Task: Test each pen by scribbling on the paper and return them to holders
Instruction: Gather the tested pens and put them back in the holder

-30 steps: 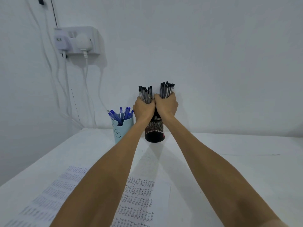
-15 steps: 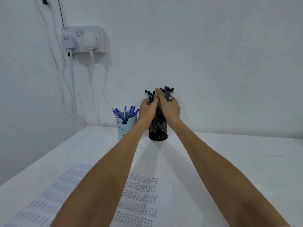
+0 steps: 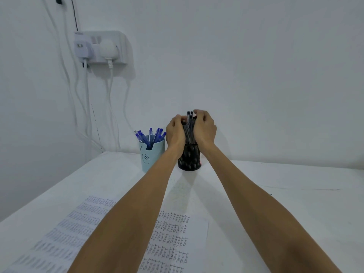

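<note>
Bundle of black pens (image 3: 188, 133) stood upright in black holder (image 3: 189, 160). At its 9 o'clock the left hand (image 3: 175, 133), at 3 o'clock the right hand (image 3: 205, 130); both were curled round the pens.

My lone head-worn view looks forward and down; left hand (image 3: 175, 133) and right hand (image 3: 205, 129) grip black plastic pens (image 3: 188, 131) mid-frame, at arm's reach.

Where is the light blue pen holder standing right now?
In the head view the light blue pen holder stands on the table, left of centre, just left of the black holder whose black pens the left hand and right hand grip.
</note>
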A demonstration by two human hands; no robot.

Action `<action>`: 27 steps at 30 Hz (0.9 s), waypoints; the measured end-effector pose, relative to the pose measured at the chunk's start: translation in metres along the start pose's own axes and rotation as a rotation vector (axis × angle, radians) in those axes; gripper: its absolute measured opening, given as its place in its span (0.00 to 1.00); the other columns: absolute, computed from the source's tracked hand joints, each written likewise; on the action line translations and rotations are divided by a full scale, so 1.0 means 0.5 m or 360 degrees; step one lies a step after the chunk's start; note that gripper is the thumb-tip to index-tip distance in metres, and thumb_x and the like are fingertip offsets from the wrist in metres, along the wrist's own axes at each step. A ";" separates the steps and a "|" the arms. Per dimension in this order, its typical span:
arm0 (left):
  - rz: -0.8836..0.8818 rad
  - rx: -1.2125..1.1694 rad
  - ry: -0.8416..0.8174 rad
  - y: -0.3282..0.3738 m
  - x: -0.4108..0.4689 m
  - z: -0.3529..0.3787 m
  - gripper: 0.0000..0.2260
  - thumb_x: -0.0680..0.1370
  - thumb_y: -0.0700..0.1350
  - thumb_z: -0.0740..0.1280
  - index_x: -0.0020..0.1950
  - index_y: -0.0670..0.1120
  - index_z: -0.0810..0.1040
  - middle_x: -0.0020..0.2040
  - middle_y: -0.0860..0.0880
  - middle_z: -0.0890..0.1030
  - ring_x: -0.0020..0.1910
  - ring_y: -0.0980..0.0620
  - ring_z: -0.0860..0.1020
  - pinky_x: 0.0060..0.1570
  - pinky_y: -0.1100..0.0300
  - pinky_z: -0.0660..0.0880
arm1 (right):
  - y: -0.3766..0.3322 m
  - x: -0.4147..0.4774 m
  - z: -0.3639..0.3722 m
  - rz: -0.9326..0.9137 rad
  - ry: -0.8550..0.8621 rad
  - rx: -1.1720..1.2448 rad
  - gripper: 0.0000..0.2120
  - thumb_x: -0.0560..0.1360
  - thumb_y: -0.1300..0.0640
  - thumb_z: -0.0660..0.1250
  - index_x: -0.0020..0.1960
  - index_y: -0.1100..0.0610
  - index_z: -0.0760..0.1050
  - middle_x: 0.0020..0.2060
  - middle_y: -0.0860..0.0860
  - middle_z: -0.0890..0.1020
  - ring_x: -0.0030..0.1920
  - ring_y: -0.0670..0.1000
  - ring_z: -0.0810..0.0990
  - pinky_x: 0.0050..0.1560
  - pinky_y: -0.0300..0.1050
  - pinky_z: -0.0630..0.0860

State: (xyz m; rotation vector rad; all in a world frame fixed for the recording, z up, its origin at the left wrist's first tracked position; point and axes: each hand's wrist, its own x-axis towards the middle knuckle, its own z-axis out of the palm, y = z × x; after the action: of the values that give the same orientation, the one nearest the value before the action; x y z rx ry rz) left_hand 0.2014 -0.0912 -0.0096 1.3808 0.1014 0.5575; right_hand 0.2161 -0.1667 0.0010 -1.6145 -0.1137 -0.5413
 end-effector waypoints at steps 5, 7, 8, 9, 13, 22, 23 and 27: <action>-0.0040 -0.0113 -0.0074 0.006 -0.001 0.001 0.16 0.85 0.51 0.56 0.61 0.52 0.82 0.55 0.48 0.86 0.53 0.48 0.84 0.55 0.49 0.81 | 0.001 -0.014 -0.002 -0.0033 -0.0050 0.0138 0.27 0.81 0.32 0.52 0.58 0.49 0.80 0.47 0.44 0.84 0.51 0.47 0.83 0.58 0.47 0.78; -0.0048 -0.0090 -0.0142 0.007 -0.002 0.001 0.20 0.83 0.62 0.57 0.60 0.54 0.83 0.52 0.51 0.87 0.53 0.50 0.85 0.54 0.51 0.82 | 0.000 -0.017 0.002 -0.0111 -0.0105 0.0067 0.26 0.79 0.30 0.56 0.63 0.48 0.78 0.49 0.45 0.84 0.52 0.46 0.83 0.59 0.47 0.78; -0.0017 -0.0056 -0.0158 0.004 0.003 0.003 0.20 0.82 0.65 0.58 0.58 0.54 0.84 0.50 0.53 0.88 0.52 0.52 0.85 0.53 0.53 0.82 | 0.003 -0.016 0.007 -0.0191 -0.0105 0.0005 0.23 0.79 0.32 0.58 0.63 0.46 0.78 0.51 0.44 0.84 0.52 0.45 0.83 0.60 0.47 0.79; 0.0017 -0.0025 -0.0152 0.001 0.005 0.003 0.18 0.82 0.64 0.61 0.57 0.55 0.84 0.49 0.54 0.88 0.51 0.53 0.86 0.52 0.53 0.83 | 0.008 -0.018 0.011 -0.0262 -0.0085 -0.0030 0.19 0.80 0.36 0.59 0.62 0.45 0.79 0.51 0.43 0.85 0.53 0.43 0.83 0.60 0.46 0.79; 0.0167 0.0071 -0.0165 -0.010 0.004 -0.002 0.06 0.82 0.50 0.67 0.53 0.54 0.84 0.46 0.55 0.87 0.46 0.58 0.85 0.43 0.62 0.81 | 0.021 -0.028 0.010 -0.0332 0.0045 -0.0021 0.13 0.82 0.47 0.61 0.61 0.47 0.80 0.47 0.42 0.85 0.49 0.39 0.82 0.55 0.38 0.78; 0.0565 0.0428 -0.0097 -0.032 -0.016 -0.017 0.15 0.87 0.52 0.56 0.65 0.52 0.80 0.57 0.58 0.82 0.56 0.62 0.79 0.57 0.63 0.76 | 0.019 -0.034 -0.011 -0.0640 0.0006 -0.0278 0.15 0.85 0.46 0.55 0.61 0.47 0.79 0.54 0.43 0.84 0.52 0.41 0.81 0.56 0.37 0.76; 0.0637 0.0457 -0.0085 -0.034 -0.016 -0.021 0.15 0.87 0.50 0.56 0.65 0.51 0.80 0.57 0.58 0.81 0.56 0.64 0.79 0.58 0.64 0.75 | 0.025 -0.036 -0.015 -0.0718 -0.0016 -0.0312 0.16 0.86 0.47 0.55 0.61 0.48 0.80 0.55 0.43 0.84 0.52 0.41 0.81 0.56 0.35 0.75; 0.0727 0.0500 -0.0052 -0.042 -0.011 -0.017 0.15 0.87 0.48 0.57 0.63 0.47 0.81 0.55 0.54 0.83 0.52 0.63 0.79 0.54 0.66 0.75 | 0.040 -0.031 -0.016 -0.0751 0.0068 -0.0345 0.14 0.85 0.51 0.57 0.57 0.53 0.81 0.51 0.45 0.84 0.48 0.44 0.81 0.53 0.45 0.78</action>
State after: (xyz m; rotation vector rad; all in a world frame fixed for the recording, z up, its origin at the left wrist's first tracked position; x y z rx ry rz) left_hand 0.2002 -0.0875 -0.0327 1.7316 -0.1649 0.9272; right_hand 0.2078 -0.1732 -0.0234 -1.7920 -0.4230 -0.9769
